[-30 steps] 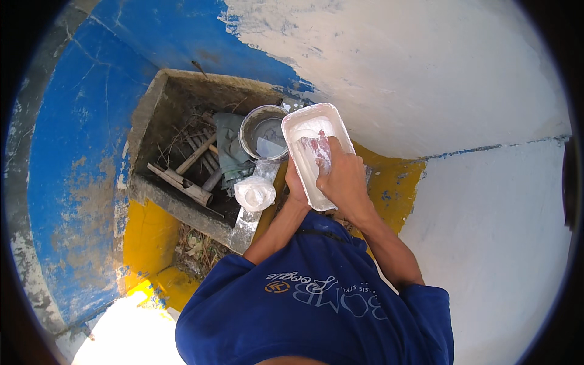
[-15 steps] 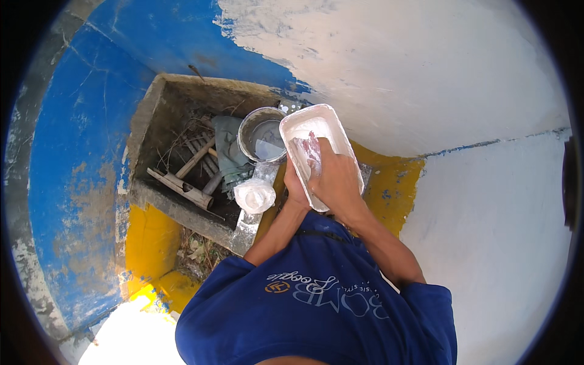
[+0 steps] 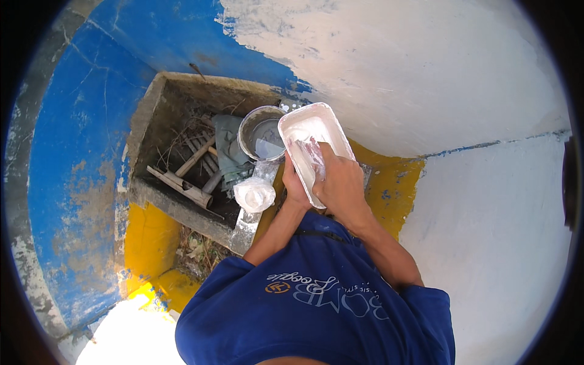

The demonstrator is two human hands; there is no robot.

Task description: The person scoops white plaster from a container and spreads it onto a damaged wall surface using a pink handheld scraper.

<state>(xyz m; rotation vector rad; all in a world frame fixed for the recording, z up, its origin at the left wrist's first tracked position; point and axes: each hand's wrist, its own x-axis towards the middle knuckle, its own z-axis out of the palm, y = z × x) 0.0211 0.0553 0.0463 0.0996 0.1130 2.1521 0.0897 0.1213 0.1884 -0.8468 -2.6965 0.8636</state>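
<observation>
My left hand (image 3: 295, 187) grips the left side of a white rectangular tray (image 3: 339, 135) and holds it up in front of me. White paste-like material (image 3: 309, 128) coats the inside. My right hand (image 3: 342, 185) is closed on a flat, smeared tool (image 3: 312, 153) with white and reddish streaks, dipped into the tray. Its handle is hidden in my fingers, so its exact kind is unclear. A round bucket (image 3: 242, 137) with greyish liquid stands left of the tray. Nearer to me, a crumpled white bundle (image 3: 254, 194) sits on the ledge (image 3: 246, 228).
A concrete trough (image 3: 152, 109) at the left holds bamboo pieces (image 3: 188, 190), twigs and a grey-green cloth (image 3: 230, 146). Blue wall (image 3: 73, 134) stands beyond it. A white-coated wall (image 3: 413, 73) rises close by on the right, with a yellow band (image 3: 389, 182) at its base.
My right hand and the tool have shifted slightly within the tray, toward the right. The tray has barely moved and stays in my left hand.
</observation>
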